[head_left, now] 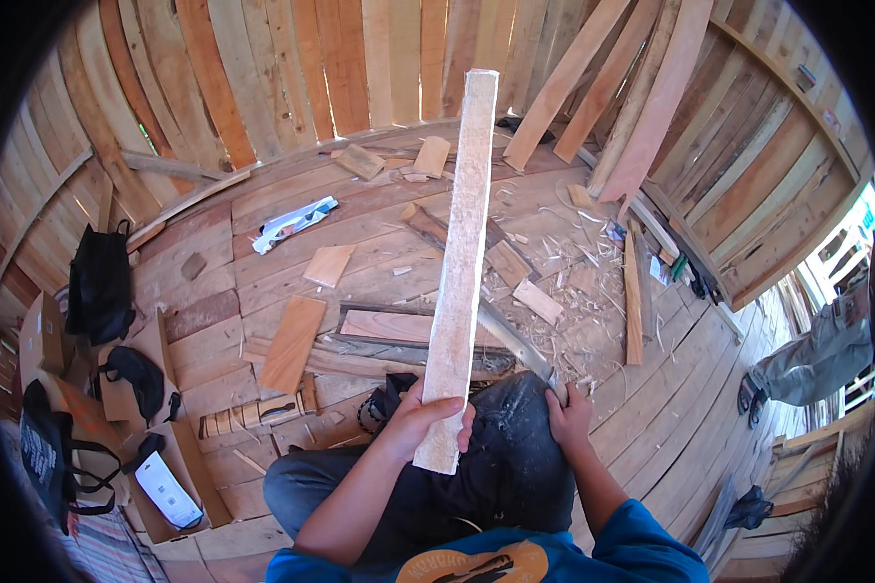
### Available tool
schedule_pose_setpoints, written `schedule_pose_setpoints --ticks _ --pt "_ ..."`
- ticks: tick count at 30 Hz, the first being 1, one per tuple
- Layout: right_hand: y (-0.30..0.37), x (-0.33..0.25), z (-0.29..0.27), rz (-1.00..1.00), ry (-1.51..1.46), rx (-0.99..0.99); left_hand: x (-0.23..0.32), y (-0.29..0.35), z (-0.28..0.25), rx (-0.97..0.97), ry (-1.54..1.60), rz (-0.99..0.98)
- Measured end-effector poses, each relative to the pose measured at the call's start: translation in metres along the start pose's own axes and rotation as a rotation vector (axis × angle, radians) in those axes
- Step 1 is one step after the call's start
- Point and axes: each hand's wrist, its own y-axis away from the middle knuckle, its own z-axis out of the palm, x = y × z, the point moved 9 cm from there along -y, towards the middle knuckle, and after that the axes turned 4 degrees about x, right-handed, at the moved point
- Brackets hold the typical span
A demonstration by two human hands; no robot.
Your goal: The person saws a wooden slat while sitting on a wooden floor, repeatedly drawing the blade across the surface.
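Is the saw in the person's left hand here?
No, the left hand grips the long pale wooden strip, while the right hand holds the saw at its handle end.

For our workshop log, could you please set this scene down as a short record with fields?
Left hand: closed around a pale wooden strip, near its lower end
Right hand: closed on the near end of a hand saw
Floor: wooden, with shavings and board offcuts
Left side: black bag, open cardboard box
Back right: long planks leaning
Right edge: another person's legs
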Motion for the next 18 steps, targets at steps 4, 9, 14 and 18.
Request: schedule_pose_setpoints --ticks 4,9,14,18 --pt "0.000 0.000 0.000 0.001 0.005 -0.006 -0.002 0.000 0.003 -0.027 -0.042 0.001" --pt "0.000 0.003 0.001 0.011 -0.006 -0.011 -0.003 0.000 0.001 0.013 -0.084 0.007" --pt "0.000 0.003 -0.001 -0.004 -0.003 -0.001 -0.003 -0.003 0.002 -0.008 -0.136 0.026" --pt "-0.001 -0.005 -0.003 0.007 -0.017 0.021 0.007 -0.004 0.001 0.037 -0.305 0.175"
